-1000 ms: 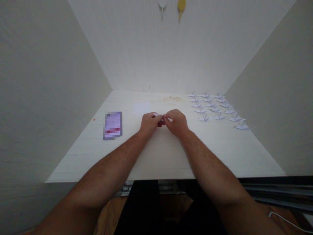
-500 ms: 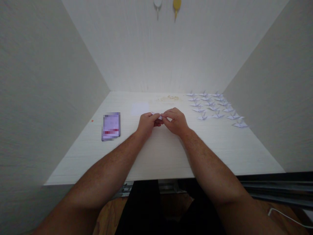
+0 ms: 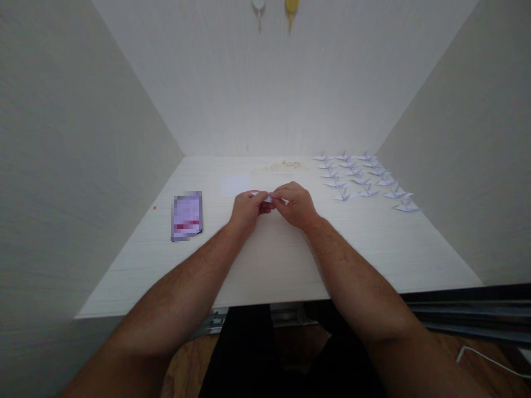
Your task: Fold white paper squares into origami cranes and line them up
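Note:
Over the middle of the white table (image 3: pixel 274 260), a small folded piece of white paper (image 3: pixel 267 199) is pinched between my two hands. My left hand (image 3: pixel 248 209) grips it from the left, thumb on top and fingers curled beneath. From the other side my right hand (image 3: pixel 295 202) pinches it between thumb and fingertips. Most of the paper is hidden by the fingers, so its exact shape cannot be told. Just beyond my left hand a flat white paper sheet (image 3: pixel 234 184) lies on the table.
Several folded white paper cranes (image 3: pixel 360 180) stand in rows at the back right. A pixelated flat rectangular object (image 3: pixel 187 216) lies at the left, with a small orange speck (image 3: pixel 155 208) beyond it. Walls close off three sides. Yellowish marks (image 3: pixel 290 164) show near the back wall.
The whole view has shifted slightly. Both hands keep hold of the folded paper, with a pale tip now showing beside my right fingers.

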Action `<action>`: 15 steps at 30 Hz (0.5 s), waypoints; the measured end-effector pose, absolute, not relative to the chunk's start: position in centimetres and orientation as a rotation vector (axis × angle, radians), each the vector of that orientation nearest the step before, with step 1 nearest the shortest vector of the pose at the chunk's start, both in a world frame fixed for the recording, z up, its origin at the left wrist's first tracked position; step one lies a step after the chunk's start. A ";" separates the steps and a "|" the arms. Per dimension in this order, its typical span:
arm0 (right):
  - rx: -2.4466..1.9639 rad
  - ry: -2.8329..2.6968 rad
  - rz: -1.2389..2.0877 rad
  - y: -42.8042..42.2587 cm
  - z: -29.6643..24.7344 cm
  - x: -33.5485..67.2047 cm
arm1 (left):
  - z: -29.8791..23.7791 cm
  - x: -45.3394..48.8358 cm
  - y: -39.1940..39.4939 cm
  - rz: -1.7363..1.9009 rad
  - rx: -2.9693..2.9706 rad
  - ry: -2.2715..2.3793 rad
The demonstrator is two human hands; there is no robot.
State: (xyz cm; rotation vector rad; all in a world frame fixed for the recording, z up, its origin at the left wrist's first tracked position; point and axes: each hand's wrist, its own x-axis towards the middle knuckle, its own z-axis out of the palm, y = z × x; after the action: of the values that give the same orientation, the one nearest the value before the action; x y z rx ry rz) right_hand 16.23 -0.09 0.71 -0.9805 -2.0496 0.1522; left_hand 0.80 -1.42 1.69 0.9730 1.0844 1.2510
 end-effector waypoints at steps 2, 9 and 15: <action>-0.957 -2.049 0.137 -0.1 0.7 16.2 | 1.6 0.8 -1.4 1.254 0.978 1.081; -0.970 -2.084 0.169 -0.1 0.9 16.2 | 1.6 0.7 -1.3 1.253 0.970 1.073; -0.958 -2.054 0.201 -0.1 1.2 16.2 | 1.7 0.5 -1.4 1.241 0.980 1.038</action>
State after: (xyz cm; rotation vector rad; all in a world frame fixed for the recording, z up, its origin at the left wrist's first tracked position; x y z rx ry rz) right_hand 16.21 -0.12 1.16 -0.9577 -2.0537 0.2007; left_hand 0.50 -1.39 1.68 0.9800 1.0377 1.2413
